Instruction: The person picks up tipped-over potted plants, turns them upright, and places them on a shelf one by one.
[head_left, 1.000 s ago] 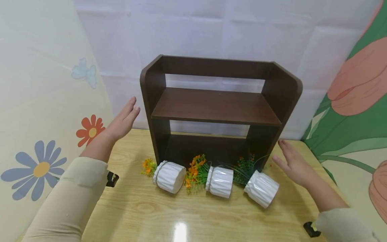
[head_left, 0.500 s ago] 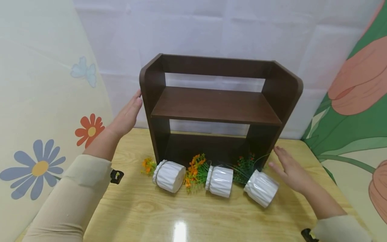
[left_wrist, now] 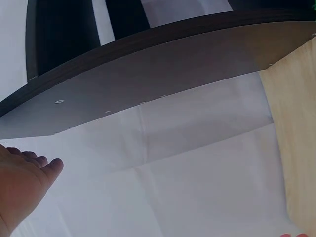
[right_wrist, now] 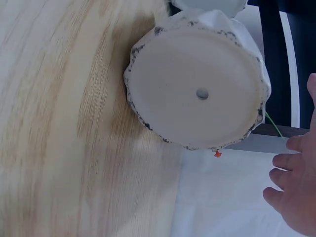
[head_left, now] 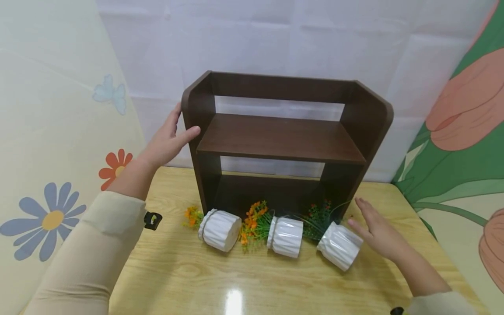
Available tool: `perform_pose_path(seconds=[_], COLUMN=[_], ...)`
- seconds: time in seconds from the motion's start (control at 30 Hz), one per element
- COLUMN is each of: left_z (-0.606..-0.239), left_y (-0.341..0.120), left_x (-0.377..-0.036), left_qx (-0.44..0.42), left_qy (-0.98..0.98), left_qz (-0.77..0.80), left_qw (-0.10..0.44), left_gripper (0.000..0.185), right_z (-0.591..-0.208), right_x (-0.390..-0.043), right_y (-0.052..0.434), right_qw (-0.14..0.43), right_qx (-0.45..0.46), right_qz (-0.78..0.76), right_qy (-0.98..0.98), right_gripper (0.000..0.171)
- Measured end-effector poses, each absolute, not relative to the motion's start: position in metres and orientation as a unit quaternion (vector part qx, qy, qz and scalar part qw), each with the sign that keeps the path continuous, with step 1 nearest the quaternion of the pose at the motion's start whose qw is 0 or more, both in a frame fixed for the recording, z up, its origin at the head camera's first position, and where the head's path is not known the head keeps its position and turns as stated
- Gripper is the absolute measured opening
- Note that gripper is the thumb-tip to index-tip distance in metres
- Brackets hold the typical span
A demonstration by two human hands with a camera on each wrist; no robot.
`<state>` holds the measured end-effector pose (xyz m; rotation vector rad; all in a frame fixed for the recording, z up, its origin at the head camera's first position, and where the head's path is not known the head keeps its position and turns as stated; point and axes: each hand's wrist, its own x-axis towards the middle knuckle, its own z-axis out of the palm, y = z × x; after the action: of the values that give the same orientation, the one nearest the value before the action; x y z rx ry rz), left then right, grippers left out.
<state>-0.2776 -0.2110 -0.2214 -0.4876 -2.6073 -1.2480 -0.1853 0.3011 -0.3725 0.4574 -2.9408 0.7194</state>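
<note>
A dark brown shelf (head_left: 281, 136) stands at the head view's centre. Left of centre, the left hand (head_left: 165, 142) is at its side, fingers extended, contact unclear; lower right, the right hand (head_left: 379, 232) reaches with straight fingers. Three white pots (head_left: 286, 237) lie tipped, lower centre.

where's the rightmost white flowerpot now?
Head view, right of centre: the rightmost flowerpot lies sideways on the table, between the middle flowerpot and the right hand.

We see the shelf (head_left: 283, 138) on the table (head_left: 185, 280), the cloth (head_left: 252, 39) behind at twelve o'clock, before it the left pot (head_left: 220, 230) at seven, middle pot (head_left: 286, 236) at six, right pot (head_left: 340, 246) at five.
</note>
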Motion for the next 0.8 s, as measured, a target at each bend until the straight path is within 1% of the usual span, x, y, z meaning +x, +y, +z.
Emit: perform_pose_path(seconds=[0.1,0.33,0.8], left_z=[-0.210,-0.193,-0.186], left_y=[-0.208,-0.199,-0.188], left_x=[-0.276,-0.276,-0.279], left_qx=[-0.153,-0.147,-0.138], left_qy=[-0.891,-0.897,-0.907], left_qz=[-0.412,-0.393,-0.365], left_qw=[0.115,0.141,0.159], left_gripper=[0.095,0.100,0.113], right_z=[-0.373,-0.376,-0.387], right_x=[-0.183,-0.180,-0.175], right_y=[0.299,0.293,0.283], right_qw=[0.032,0.016,0.006], right_qx=[0.145,0.151,0.161], right_qz=[0.238,0.231,0.227], right_qy=[-0.960,-0.961,-0.961], right_gripper=[0.076,0.078,0.080])
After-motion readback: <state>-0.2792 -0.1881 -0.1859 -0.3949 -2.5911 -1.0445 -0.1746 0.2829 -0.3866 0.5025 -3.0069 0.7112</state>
